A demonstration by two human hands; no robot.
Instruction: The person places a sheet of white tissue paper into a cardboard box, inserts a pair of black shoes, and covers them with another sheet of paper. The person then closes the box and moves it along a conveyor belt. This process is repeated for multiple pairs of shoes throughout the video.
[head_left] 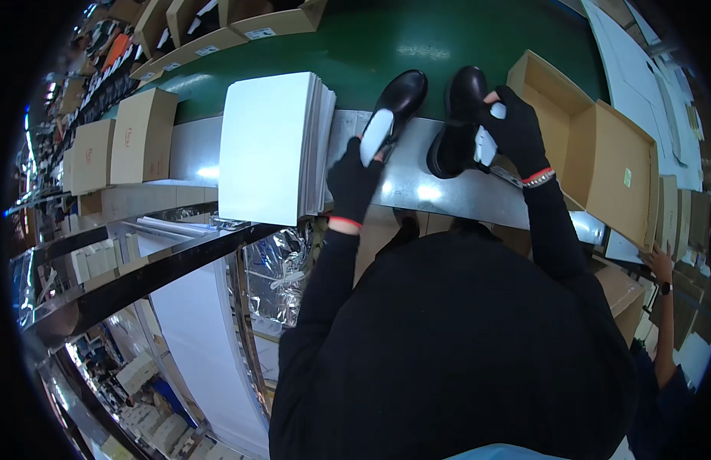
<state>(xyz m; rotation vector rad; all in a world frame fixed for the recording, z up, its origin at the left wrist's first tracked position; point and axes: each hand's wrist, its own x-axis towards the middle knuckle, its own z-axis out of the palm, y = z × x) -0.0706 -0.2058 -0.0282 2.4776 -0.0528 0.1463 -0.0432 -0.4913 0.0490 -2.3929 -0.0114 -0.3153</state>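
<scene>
Our left grip (354, 180), in a black glove with bare fingertips, is grasping the heel of a black shoe (407, 90), which points away from us with a white insert (377, 136) in its opening. Our right grip (520, 132), gloved the same way, curls at the opening of a second black shoe (464, 88) beside white packing (485, 146); we cannot tell whether it clenches the packing or the shoe. Both shoes are at the near side of a green desk (478, 34) with a silver metal edge. To our right stands an open brown box (620, 172); to our left, a stack of white sheets (263, 146) and closed brown boxes (145, 139). At far right, a co-worker's hand (660, 264) is near the open box.
</scene>
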